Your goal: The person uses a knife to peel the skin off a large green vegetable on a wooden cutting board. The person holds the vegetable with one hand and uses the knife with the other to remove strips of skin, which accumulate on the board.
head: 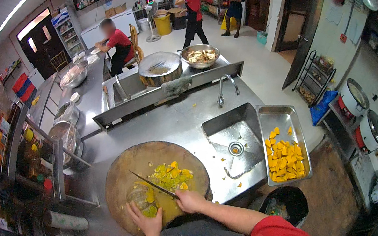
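My right hand (189,201) grips the handle of a kitchen knife (152,183), whose long blade points left over a round wooden chopping block (123,166). Under the blade, my left hand (146,221) holds a partly peeled pumpkin (136,195) against the block, fingers spread over its near side. Patches of yellow flesh show on the pumpkin where rind is gone. Just beyond the knife lies a pile of green and yellow pumpkin peelings (170,176). My left fingers partly hide the pumpkin's lower side.
Right of the sink (234,132), a steel tray (267,111) holds orange pumpkin chunks (283,161). A bin (286,202) stands below it. Bottles (33,157) crowd a rack at left. Another chopping block (160,66) and a steel bowl (198,64) stand beyond the ledge. Several people are farther back.
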A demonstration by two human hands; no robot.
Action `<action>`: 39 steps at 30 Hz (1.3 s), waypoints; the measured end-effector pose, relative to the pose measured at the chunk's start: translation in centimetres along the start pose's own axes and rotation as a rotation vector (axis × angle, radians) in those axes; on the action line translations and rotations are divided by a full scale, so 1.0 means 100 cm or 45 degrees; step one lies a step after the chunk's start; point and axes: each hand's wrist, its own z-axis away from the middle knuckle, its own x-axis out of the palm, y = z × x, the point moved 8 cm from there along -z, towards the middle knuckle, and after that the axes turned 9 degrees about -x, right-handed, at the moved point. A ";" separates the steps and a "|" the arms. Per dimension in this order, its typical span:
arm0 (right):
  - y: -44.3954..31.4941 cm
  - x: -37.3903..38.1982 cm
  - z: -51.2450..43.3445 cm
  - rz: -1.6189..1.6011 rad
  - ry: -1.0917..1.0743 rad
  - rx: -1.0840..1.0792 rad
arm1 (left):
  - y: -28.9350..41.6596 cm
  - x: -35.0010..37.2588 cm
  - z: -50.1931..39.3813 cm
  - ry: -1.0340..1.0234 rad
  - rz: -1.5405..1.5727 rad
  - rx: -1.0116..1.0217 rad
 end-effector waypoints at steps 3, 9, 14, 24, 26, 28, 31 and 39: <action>0.001 0.000 0.000 -0.009 -0.001 0.010 | -0.005 -0.002 -0.006 -0.021 0.041 0.048; 0.005 0.004 0.001 -0.050 0.001 -0.005 | -0.009 -0.016 -0.020 -0.170 0.099 0.135; 0.007 0.000 0.001 -0.042 -0.003 -0.014 | -0.020 -0.016 -0.035 -0.235 0.211 0.073; 0.001 -0.006 0.001 -0.065 -0.035 -0.010 | -0.023 -0.017 -0.046 -0.341 0.280 -0.020; 0.002 -0.007 0.001 -0.065 -0.018 -0.017 | -0.019 -0.018 -0.051 -0.403 0.236 -0.064; 0.003 -0.007 0.001 -0.071 -0.007 -0.026 | -0.014 -0.018 -0.052 -0.389 0.251 -0.077; 0.003 -0.007 0.002 -0.100 0.020 -0.066 | -0.009 -0.016 -0.050 -0.299 0.299 -0.094; 0.009 0.002 -0.001 -0.096 -0.003 -0.049 | -0.008 -0.021 -0.035 -0.293 0.245 -0.117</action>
